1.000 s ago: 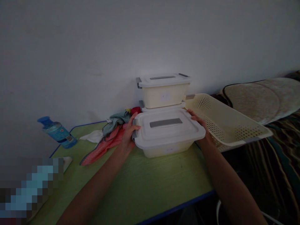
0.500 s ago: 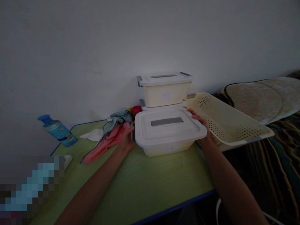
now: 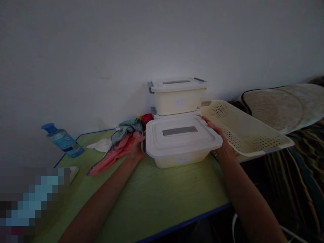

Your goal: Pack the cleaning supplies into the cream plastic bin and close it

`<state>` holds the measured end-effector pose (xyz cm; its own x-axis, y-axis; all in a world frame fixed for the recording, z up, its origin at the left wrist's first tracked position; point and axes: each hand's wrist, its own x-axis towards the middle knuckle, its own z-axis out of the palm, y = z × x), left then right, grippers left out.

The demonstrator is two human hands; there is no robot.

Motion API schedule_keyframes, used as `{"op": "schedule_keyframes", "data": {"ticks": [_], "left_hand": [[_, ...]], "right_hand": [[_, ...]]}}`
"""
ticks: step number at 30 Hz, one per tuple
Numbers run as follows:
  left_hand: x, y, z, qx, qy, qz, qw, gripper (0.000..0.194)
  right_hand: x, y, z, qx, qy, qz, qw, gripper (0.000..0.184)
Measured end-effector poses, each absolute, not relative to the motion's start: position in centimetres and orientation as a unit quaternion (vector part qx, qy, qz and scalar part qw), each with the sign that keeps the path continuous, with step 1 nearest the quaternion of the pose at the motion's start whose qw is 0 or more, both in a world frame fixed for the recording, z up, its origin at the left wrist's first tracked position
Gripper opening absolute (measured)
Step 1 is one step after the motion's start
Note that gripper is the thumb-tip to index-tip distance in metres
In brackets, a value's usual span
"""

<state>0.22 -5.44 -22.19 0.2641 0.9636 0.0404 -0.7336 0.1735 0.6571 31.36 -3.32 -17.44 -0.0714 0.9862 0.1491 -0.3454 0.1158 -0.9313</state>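
Observation:
A lidded storage box, cream with a white lid and a grey strip on top, is at the front of the green table. On its left side, by a dark latch, my left hand grips it; the fingertips are partly hidden. My right hand holds the opposite side, its fingers along the lid's edge. Behind it stands a similar storage box with grey latches, stacked on another white lid whose box is mostly hidden.
Left of the boxes lie red and grey-blue cloths, a white cloth or tissue and a red object. A blue bottle stands at the table's left edge. To the right is a perforated cream basket, with a cushion beyond.

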Motion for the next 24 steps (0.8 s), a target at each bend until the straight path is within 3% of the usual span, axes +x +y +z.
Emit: {"op": "schedule_keyframes", "data": {"ticks": [9, 17, 24], "left_hand": [[0.6, -5.4, -22.3, 0.293, 0.185, 0.592, 0.728, 0.017], [0.1, -5.8, -21.9, 0.321, 0.21, 0.592, 0.709, 0.016], [0.1, -6.1, -21.0, 0.367, 0.206, 0.594, 0.685, 0.032]], "right_hand": [[31.8, -2.7, -17.1, -0.346, -0.449, 0.594, 0.571, 0.036], [31.6, -2.9, -16.9, -0.381, -0.496, 0.544, 0.559, 0.042], [32.6, -3.9, -15.0, -0.438, -0.51, 0.473, 0.569, 0.028]]}}
